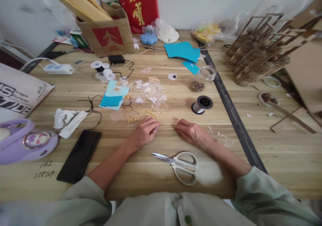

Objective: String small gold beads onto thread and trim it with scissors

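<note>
At the centre of the frame, I see a fine gold chain (pixel 166 126) lying between the left hand (pixel 146 131) and the right hand (pixel 190 131), both low over the table (pixel 125 185). Each hand's fingers are drawn close together at one end of it; whether they pinch it, I can't tell. Gold beads (pixel 132 119) lie just beyond the left hand, scissors (pixel 179 165) below, and a spool (pixel 202 104) up to the right.

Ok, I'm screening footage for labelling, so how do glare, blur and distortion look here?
Head view: pale glare on the table, picture-right of the scissors; head view: wide-angle stretch toward the edges, left sleeve soft; head view: the gold strand between left hand and right hand lacks fine detail.
</note>
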The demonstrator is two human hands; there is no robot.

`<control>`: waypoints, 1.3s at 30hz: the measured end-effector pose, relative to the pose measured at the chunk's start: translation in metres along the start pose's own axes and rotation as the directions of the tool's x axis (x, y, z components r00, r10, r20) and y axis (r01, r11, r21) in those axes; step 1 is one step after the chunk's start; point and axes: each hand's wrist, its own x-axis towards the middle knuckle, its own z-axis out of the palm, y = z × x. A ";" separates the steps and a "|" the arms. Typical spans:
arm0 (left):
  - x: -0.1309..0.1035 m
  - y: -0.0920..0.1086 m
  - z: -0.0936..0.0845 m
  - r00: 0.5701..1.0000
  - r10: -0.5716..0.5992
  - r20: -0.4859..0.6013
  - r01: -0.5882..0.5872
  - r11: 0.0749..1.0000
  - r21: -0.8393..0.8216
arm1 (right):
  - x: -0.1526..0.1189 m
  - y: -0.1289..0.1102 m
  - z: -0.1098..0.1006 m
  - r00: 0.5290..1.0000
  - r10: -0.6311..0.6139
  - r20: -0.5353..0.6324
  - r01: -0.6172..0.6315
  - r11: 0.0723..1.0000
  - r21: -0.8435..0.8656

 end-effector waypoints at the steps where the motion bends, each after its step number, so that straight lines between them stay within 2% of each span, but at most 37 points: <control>1: 0.000 -0.001 0.000 1.000 0.002 -0.010 -0.002 1.000 0.001 | -0.001 -0.002 -0.001 1.000 -0.003 0.019 0.005 0.998 -0.057; 7: 0.000 -0.011 -0.002 0.997 -0.002 -0.076 0.002 1.000 0.002 | -0.006 -0.012 -0.008 0.992 -0.017 0.126 0.061 0.933 -0.355; 11: 0.002 -0.010 -0.005 1.000 0.022 -0.014 -0.021 1.000 0.019 | -0.008 -0.016 -0.011 0.983 -0.012 0.181 0.090 0.897 -0.432; 17: 0.005 0.000 -0.007 0.971 0.086 0.222 -0.106 0.991 0.082 | -0.011 -0.022 -0.016 0.970 -0.030 0.242 0.131 0.901 -0.414; 21: 0.002 -0.002 -0.006 0.950 0.104 0.296 -0.149 0.980 0.132 | -0.012 -0.024 -0.017 0.969 -0.029 0.247 0.133 0.900 -0.416; 32: 0.003 -0.003 -0.008 0.967 0.059 0.248 -0.089 0.990 0.111 | -0.013 -0.025 -0.015 0.979 -0.075 0.188 0.147 0.903 -0.405; 39: 0.004 -0.003 -0.014 0.975 0.070 0.209 -0.093 0.990 0.105 | -0.011 -0.025 -0.010 0.975 -0.063 0.214 0.132 0.936 -0.327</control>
